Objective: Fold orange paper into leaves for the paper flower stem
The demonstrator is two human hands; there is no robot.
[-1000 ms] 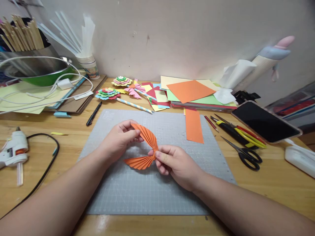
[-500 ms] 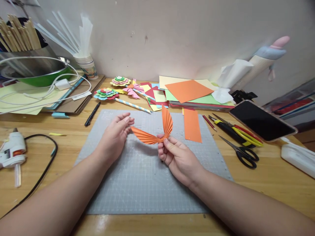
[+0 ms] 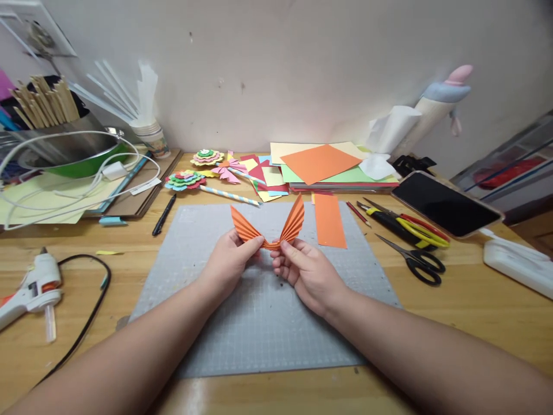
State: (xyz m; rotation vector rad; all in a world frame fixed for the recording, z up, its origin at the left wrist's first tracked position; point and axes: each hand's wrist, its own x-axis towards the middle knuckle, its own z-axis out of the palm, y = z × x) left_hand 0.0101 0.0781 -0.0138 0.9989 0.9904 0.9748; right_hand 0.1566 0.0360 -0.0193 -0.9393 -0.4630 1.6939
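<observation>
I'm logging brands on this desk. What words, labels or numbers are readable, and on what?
Nothing can be read.
Mat: grid lines only; any numbers too small.
White tag: blurred.
Paper cup: print blurred.
Pleated paper, pinched by left hand and right hand: blank.
Phone: screen dark.

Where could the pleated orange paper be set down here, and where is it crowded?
Free: the cutting mat nearer than the pleated orange paper, and bare wood between the black cable and mat. Crowded: the back edge with the paper stack, and right, around scissors.
</observation>
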